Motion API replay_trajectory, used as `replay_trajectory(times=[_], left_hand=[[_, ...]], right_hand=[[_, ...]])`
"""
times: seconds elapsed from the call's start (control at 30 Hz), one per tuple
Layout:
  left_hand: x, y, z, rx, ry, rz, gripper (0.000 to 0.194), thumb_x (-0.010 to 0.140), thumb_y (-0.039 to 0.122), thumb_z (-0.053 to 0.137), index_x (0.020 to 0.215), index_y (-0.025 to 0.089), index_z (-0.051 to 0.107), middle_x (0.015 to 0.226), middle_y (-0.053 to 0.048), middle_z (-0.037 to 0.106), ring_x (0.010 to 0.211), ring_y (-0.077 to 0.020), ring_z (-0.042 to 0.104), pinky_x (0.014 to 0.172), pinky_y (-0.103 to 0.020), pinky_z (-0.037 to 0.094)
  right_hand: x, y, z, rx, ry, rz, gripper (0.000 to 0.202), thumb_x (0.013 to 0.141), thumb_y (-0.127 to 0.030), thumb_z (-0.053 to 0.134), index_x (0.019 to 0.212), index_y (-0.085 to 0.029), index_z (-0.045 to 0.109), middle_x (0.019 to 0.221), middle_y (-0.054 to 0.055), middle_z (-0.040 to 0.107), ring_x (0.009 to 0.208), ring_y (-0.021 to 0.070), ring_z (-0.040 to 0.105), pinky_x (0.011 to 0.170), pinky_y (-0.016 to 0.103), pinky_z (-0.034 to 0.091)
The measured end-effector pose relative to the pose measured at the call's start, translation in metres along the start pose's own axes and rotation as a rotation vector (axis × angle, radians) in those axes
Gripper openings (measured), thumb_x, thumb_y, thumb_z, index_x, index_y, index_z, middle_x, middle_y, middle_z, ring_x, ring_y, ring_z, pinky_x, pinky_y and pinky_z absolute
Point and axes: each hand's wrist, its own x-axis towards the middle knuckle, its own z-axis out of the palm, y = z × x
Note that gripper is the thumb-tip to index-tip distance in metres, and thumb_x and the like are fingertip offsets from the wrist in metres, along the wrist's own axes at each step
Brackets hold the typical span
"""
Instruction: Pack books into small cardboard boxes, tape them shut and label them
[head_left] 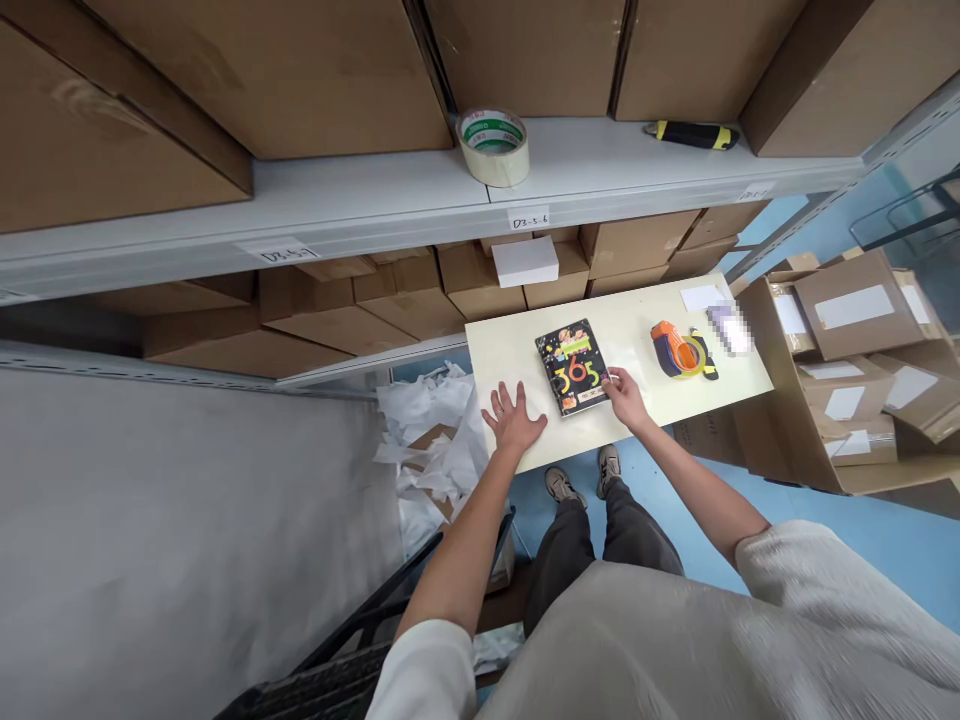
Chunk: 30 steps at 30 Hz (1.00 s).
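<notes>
A black book (573,366) with a colourful "365" on its cover lies slightly turned on a pale work board (637,318). My right hand (627,396) pinches the book's lower right edge between thumb and fingers. To the left of the book, my left hand (514,420) rests on the board with its fingers spread, touching nothing else. Right of the book sit an orange tape dispenser (666,346) with yellow tape and, beside it, a yellow and black cutter (706,356).
A tape roll (504,164) and another cutter (691,134) lie on the shelf (360,188) above. A large carton (772,420) of labelled boxes stands right. White wrapping (442,440) is heaped left. White paper (700,297) and a blurred item (730,328) lie at the board's right.
</notes>
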Motion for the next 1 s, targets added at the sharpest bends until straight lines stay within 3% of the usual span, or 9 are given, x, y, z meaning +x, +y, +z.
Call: replay_trajectory(times=[0.13, 0.27, 0.5, 0.67, 0.77, 0.87, 0.93, 1.0], left_hand=[[-0.001, 0.001, 0.000, 0.007, 0.005, -0.019, 0.102, 0.089, 0.053, 0.068, 0.176, 0.025, 0.024, 0.186, -0.016, 0.002, 0.171, -0.0397, 0.001, 0.134, -0.067, 0.007], [0.001, 0.002, 0.001, 0.012, -0.003, -0.023, 0.103, 0.088, 0.054, 0.069, 0.176, 0.026, 0.023, 0.186, -0.016, 0.001, 0.171, -0.0396, 0.001, 0.134, -0.067, 0.007], [0.001, 0.002, 0.000, 0.013, -0.007, -0.026, 0.102, 0.088, 0.053, 0.068, 0.175, 0.024, 0.024, 0.186, -0.017, 0.001, 0.171, -0.0403, 0.002, 0.134, -0.068, 0.007], [-0.002, 0.002, -0.001, 0.016, 0.036, -0.009, 0.099, 0.088, 0.051, 0.068, 0.174, 0.021, 0.028, 0.185, -0.019, 0.004, 0.170, -0.0443, 0.005, 0.132, -0.071, 0.009], [-0.007, 0.006, 0.002, 0.029, 0.118, 0.125, 0.082, 0.094, 0.041, 0.061, 0.170, 0.019, 0.037, 0.184, -0.018, 0.016, 0.168, -0.0426, 0.015, 0.134, -0.066, 0.015], [-0.016, 0.016, 0.010, -0.020, 0.126, 0.308, 0.064, 0.102, 0.036, 0.050, 0.164, 0.019, 0.047, 0.176, -0.016, 0.037, 0.162, -0.0367, 0.033, 0.132, -0.054, 0.031], [-0.022, 0.025, 0.017, -0.059, 0.096, 0.366, 0.066, 0.103, 0.044, 0.053, 0.164, 0.020, 0.046, 0.172, -0.017, 0.042, 0.159, -0.0363, 0.038, 0.128, -0.051, 0.037], [-0.027, 0.034, 0.023, -0.064, 0.069, 0.388, 0.078, 0.099, 0.053, 0.062, 0.167, 0.021, 0.043, 0.174, -0.017, 0.038, 0.160, -0.0378, 0.037, 0.130, -0.052, 0.034]], right_hand=[[-0.006, 0.042, 0.006, -0.005, -0.017, 0.097, 0.046, 0.078, -0.060, 0.072, 0.104, -0.027, 0.052, 0.075, -0.001, 0.072, 0.078, 0.0251, 0.070, 0.079, 0.040, 0.056], [-0.008, 0.060, 0.005, -0.003, -0.032, 0.150, 0.041, 0.079, -0.056, 0.070, 0.103, -0.029, 0.051, 0.077, 0.000, 0.072, 0.083, 0.0271, 0.072, 0.083, 0.043, 0.057], [-0.013, 0.063, -0.003, -0.003, -0.033, 0.173, 0.039, 0.082, -0.053, 0.070, 0.106, -0.028, 0.053, 0.076, -0.002, 0.074, 0.080, 0.0253, 0.073, 0.085, 0.042, 0.059], [-0.017, 0.063, -0.009, -0.149, -0.015, 0.173, 0.035, 0.087, -0.052, 0.062, 0.109, -0.026, 0.053, 0.081, -0.002, 0.073, 0.084, 0.0246, 0.073, 0.087, 0.042, 0.059], [-0.017, 0.061, -0.014, -0.349, 0.021, 0.144, 0.034, 0.090, -0.046, 0.058, 0.114, -0.023, 0.059, 0.099, 0.005, 0.074, 0.090, 0.0238, 0.071, 0.094, 0.043, 0.058], [-0.015, 0.057, -0.023, -0.531, 0.062, 0.058, 0.035, 0.092, -0.043, 0.057, 0.117, -0.019, 0.066, 0.119, 0.013, 0.071, 0.098, 0.0254, 0.068, 0.102, 0.045, 0.055], [-0.013, 0.053, -0.031, -0.632, 0.110, 0.002, 0.037, 0.094, -0.040, 0.055, 0.119, -0.017, 0.068, 0.126, 0.017, 0.068, 0.108, 0.0285, 0.066, 0.108, 0.047, 0.052], [-0.009, 0.048, -0.039, -0.733, 0.197, -0.009, 0.041, 0.095, -0.037, 0.052, 0.127, -0.016, 0.067, 0.136, 0.020, 0.064, 0.122, 0.0329, 0.061, 0.113, 0.052, 0.048]])
